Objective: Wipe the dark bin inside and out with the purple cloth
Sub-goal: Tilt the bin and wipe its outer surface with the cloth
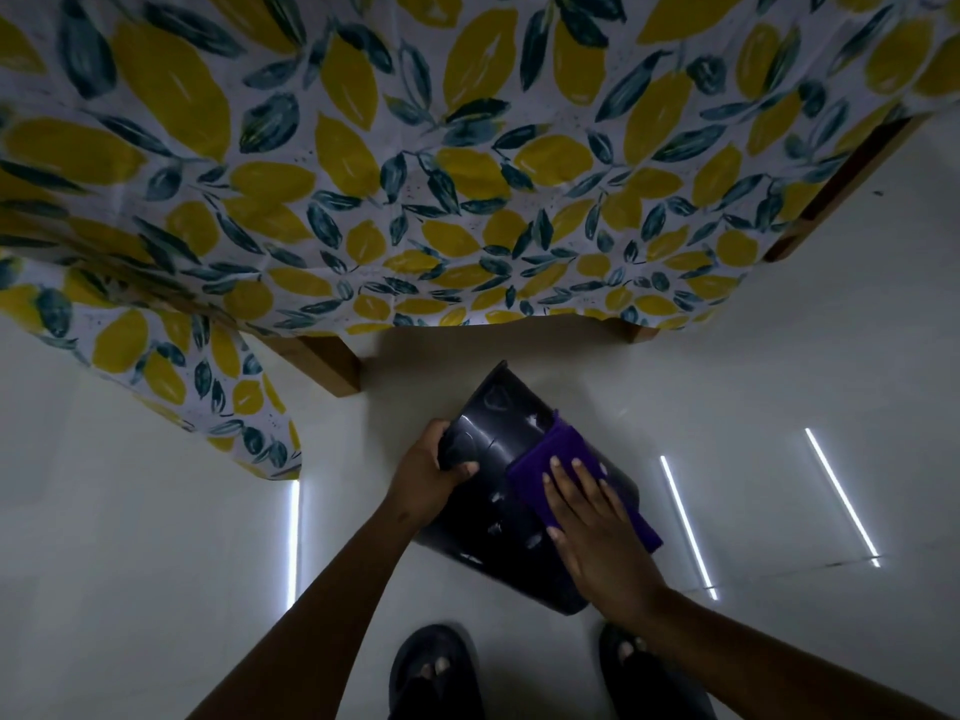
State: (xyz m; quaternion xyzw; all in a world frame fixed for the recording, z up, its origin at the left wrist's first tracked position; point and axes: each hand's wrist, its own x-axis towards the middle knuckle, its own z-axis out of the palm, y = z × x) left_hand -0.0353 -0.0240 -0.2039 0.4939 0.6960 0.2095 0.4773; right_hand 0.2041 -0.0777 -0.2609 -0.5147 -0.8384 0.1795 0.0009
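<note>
2 hands work at the lower centre of the frame: the left hand (427, 472) grips the tilted dark bin (493, 449) while the right hand (597, 527) presses the purple cloth (550, 452) flat against its outer wall.

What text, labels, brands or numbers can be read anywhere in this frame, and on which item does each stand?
None can be read.
dark bin: a faint embossed outline near its far end, too dim and blurred to tell whether it is a mark or text.
purple cloth: plain, no label showing.
tablecloth: lemon and leaf print only, no words.
sandals: no visible brand.
</note>
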